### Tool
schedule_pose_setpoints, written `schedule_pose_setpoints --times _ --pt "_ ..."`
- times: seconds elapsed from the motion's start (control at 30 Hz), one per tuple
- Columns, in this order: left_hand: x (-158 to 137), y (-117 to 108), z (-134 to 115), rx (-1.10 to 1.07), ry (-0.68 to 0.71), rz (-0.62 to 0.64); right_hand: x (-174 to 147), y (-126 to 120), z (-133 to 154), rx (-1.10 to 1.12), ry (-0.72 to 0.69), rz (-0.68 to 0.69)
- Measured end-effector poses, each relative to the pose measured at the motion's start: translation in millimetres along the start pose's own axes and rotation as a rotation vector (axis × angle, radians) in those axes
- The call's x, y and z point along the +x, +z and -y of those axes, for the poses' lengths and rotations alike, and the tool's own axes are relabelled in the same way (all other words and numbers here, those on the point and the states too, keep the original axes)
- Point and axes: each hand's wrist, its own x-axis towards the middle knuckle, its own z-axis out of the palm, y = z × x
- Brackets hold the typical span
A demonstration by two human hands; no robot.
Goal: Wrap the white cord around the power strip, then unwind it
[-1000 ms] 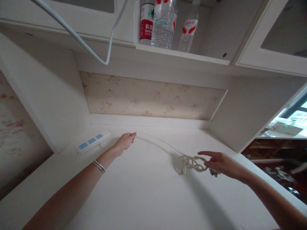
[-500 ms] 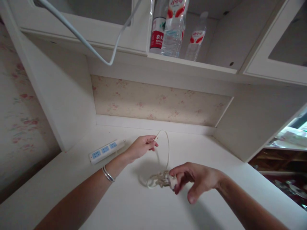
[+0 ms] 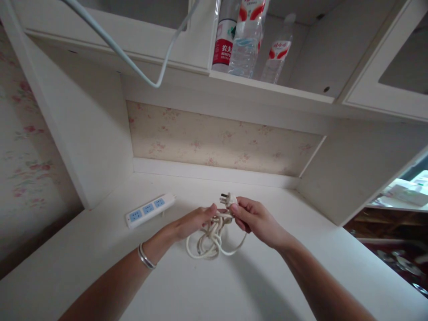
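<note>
My right hand (image 3: 256,218) pinches a white three-pin plug (image 3: 230,200), its metal prongs pointing left and up. Below the plug hangs a tangled bundle of white power cord (image 3: 211,240), just over the desk. My left hand (image 3: 199,220) is closed on the upper part of that cord, close beside the plug; some of its fingers are hidden behind the loops. To the left on the desk lies a white power strip (image 3: 150,210) with blue sockets, apart from both hands.
White desk surface (image 3: 187,294) spreads beneath my hands, with side panels left and right. Overhead, a cabinet shelf (image 3: 270,90) holds several plastic bottles (image 3: 245,49). A pale cable (image 3: 133,64) droops in front of the upper left cabinet.
My right hand has risen and turned, bringing the plug up with its prongs in view. My left hand has moved down from the single cord strand to the bundle beside it.
</note>
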Motion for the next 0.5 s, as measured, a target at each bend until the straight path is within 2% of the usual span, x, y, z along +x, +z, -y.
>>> schedule_pose_setpoints --times 0.17,0.3,0.4,0.5 --pt "-6.7 -3.1 4.6 0.021 -0.047 0.118 5.4 -0.5 -5.2 0.182 -0.016 -0.138" --pt "-8.4 0.2 11.9 -0.027 -0.104 0.137 5.6 5.8 -3.6 0.455 -0.020 -0.128" --pt "-14.2 -4.7 20.4 -0.173 -0.078 0.193 9.2 6.9 -1.0 0.657 -0.019 -0.152" --pt "-21.1 -14.4 32.2 -0.427 0.058 0.184 14.6 3.6 -0.1 0.850 -0.060 -0.238"
